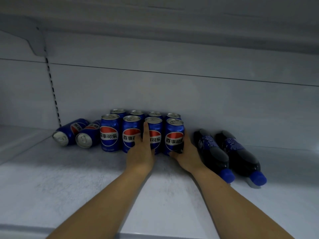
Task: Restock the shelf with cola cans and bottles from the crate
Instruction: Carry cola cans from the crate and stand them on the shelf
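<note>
**DESK:** Where is the stock, and what are your hands doing?

**FLOOR:** Eight upright blue aluminium cola cans (110, 133) stand in two touching rows of four at the back of the white shelf (172, 195). Your left hand (140, 156) wraps the third front can (155, 133), with its fingers tucked into the gap beside the neighbouring can and one digit lying up its face. Your right hand (187, 156) clasps the fourth front can (174, 135), thumb across the base and fingers curled round the far side. The crate is out of view.

**DESK:** Anything else on that board?

**FLOOR:** Two tipped cans (69, 133) lie on their sides just left of the block. Two dark plastic cola bottles (212, 149) with blue caps lie flat to its right, the nearer one just beside your right wrist.

**DESK:** How will they handle?

**FLOOR:** The cans are probably rigid, fairly weighty if full, and slick on their painted walls. Take each one at mid-body, thumb opposite fingers, and do not squeeze. Because they stand packed together, nudging one may shift the row. The tipped cans look ready to roll. The bottles likely weigh more, so hold them at the labelled waist rather than the cap.
</note>
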A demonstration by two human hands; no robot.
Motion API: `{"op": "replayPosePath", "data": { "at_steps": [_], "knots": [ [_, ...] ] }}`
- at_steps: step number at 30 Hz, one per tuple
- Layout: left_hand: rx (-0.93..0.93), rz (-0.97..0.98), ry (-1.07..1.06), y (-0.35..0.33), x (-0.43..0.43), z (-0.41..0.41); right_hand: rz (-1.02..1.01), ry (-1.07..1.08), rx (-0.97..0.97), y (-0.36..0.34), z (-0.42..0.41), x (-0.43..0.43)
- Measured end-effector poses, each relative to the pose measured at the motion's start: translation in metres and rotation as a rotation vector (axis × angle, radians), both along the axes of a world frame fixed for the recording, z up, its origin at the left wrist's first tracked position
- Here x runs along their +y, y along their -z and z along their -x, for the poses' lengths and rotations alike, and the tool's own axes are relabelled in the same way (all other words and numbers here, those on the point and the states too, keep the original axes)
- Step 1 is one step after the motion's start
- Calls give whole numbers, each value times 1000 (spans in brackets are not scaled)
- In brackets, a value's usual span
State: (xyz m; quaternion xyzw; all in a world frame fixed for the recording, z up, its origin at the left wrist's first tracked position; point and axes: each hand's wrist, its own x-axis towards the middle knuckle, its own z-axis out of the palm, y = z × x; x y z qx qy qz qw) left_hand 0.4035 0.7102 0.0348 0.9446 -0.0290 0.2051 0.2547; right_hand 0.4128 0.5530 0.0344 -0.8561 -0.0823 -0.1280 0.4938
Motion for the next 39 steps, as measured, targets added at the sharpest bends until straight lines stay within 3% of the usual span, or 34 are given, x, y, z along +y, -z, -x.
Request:
{"op": "replayPosePath", "data": {
  "at_steps": [9, 12, 15, 20, 25, 39],
  "knots": [
    [36, 73, 33, -16, 13, 21, 29, 88, 46, -18, 19, 4],
    [-37, 184, 65, -30, 13, 39, -113, 152, 7, -32, 43, 1],
    [-160, 369, 193, -42, 4, 65, -271, 239, -113, -42, 84, -6],
    [-142, 528, 545, -43, -31, 114, -413, 336, -241, -50, 158, -21],
    [-51, 550, 792, -39, -109, 159, -282, 559, -266, -40, 235, -68],
    [118, 460, 1355, -1, -413, 354, -284, 1268, -364, -2, 494, -325]
  ]
}}
